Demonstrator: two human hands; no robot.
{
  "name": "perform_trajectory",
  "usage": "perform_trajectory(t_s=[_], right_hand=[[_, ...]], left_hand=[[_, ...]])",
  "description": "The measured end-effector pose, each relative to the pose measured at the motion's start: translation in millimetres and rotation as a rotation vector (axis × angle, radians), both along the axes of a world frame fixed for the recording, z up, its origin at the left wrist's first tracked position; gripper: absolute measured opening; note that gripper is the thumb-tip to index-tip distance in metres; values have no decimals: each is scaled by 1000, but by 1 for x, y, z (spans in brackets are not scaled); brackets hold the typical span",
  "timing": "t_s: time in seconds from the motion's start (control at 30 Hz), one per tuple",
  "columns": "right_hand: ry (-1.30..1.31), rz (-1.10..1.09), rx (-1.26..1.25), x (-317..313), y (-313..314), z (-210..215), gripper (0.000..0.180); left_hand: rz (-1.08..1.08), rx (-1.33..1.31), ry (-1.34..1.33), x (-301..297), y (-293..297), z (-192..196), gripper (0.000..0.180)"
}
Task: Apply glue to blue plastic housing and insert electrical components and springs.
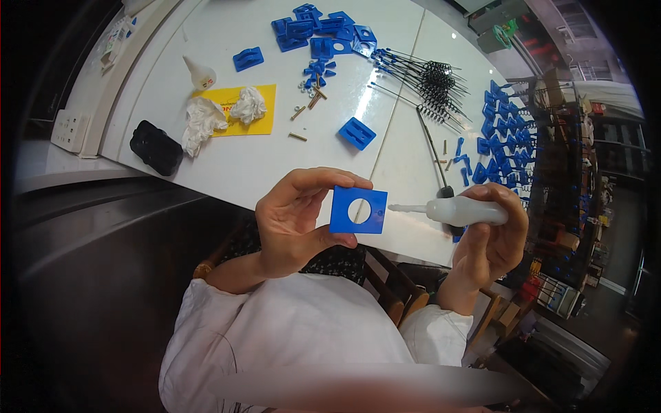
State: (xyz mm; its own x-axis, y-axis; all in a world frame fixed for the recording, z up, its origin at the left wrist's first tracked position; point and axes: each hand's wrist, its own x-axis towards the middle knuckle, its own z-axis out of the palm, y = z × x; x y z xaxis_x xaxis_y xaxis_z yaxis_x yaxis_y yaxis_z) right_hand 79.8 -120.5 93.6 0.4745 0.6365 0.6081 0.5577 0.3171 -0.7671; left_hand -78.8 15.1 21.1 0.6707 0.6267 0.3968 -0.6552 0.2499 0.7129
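Between the thumb and fingers of my left hand [292,213] is a square blue plastic plate [339,213] with a round hole through it. My right hand [499,230] grips a white squeeze bottle [461,210] with a long thin nozzle. The bottle lies almost level, its tip pointing left and a little apart from the plate's right edge. Both hands are over the front edge of the white table. Beyond them, a blue slotted plastic part [357,133] rests on the table.
Blue parts [299,31] pile up at the back, with screws [297,137] nearer. Black coiled wires [434,86] and a long black-handled tool [434,148] lie right of centre; more blue pieces [506,131] line the right. Crumpled tissues [206,120], a yellow card [260,125] and another bottle [200,73] are left.
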Motion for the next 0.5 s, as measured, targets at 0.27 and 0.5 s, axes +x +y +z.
perform_trajectory(t_s=[0.27, 0.5], right_hand=[[-45, -9, -25, -8, -8, 1, 30], [-100, -34, -41, -11, -10, 3, 32]], left_hand=[[13, 4, 3, 1, 0, -1, 57], [14, 1, 1, 0, 0, -1, 56]])
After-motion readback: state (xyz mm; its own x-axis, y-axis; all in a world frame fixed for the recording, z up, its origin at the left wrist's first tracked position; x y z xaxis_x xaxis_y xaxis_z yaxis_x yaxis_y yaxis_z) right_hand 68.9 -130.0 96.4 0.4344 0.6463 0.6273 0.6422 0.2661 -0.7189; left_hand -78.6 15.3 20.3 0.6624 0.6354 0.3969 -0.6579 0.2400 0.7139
